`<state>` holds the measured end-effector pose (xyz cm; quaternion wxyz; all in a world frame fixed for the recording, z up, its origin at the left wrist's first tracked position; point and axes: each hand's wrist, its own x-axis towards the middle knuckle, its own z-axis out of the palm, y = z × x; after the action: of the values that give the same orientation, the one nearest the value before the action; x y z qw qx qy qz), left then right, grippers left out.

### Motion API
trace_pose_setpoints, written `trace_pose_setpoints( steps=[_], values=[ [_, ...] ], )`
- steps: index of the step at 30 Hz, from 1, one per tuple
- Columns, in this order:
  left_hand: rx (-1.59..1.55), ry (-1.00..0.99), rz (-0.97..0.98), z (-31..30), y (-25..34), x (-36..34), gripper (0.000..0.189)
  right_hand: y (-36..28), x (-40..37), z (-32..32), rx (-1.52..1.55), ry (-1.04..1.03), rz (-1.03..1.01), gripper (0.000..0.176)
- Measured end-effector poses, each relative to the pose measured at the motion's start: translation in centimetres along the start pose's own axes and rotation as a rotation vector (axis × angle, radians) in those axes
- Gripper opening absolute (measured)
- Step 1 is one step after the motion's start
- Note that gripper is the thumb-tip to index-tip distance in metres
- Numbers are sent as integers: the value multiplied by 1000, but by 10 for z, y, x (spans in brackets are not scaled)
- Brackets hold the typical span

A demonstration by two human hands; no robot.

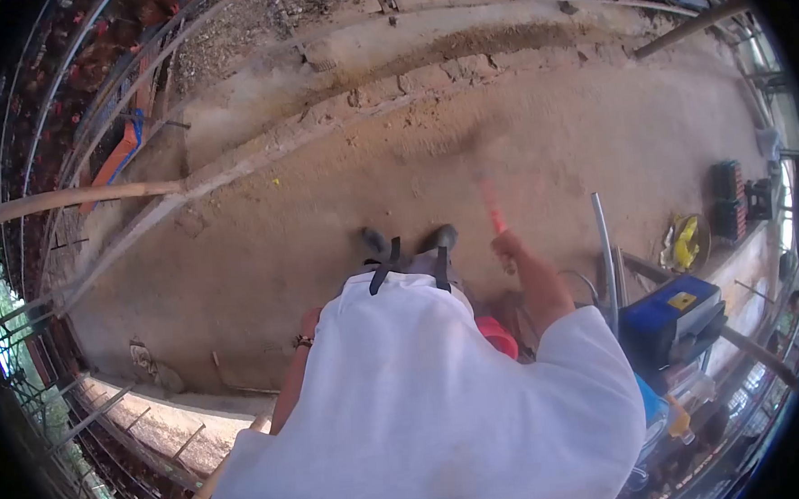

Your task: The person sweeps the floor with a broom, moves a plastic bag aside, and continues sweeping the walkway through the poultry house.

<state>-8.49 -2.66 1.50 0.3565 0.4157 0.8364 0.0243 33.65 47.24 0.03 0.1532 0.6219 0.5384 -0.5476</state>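
Note:
My right hand (506, 247) is closed around the red handle (494, 207) of a tool held out over the dirt floor, to the right of my feet. The tool's far end is smeared by motion, so its shape cannot be made out. My left hand (310, 321) hangs low at my left side, against the white shirt, with a dark band at the wrist; its fingers are mostly hidden. Near my right hip is a red container (497, 336), partly covered by the shirt.
A dark blue box (669, 315) stands at the right beside an upright metal pipe (605, 257). Beyond it are a yellow item (685, 242) in a round container and dark crates (729, 201). Wooden poles (76, 202) and a low ledge (347, 103) cross the far side.

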Motion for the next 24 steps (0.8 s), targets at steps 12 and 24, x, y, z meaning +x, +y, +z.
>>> trace_pose_setpoints(
  steps=[12,24],
  values=[
    [-166,22,158,-22,14,101,28,-217,-108,13,-1127,-61,-322,30],
    [-855,66,-273,11,135,165,33,-177,-128,-495,-1096,634,203,25]
  ],
)
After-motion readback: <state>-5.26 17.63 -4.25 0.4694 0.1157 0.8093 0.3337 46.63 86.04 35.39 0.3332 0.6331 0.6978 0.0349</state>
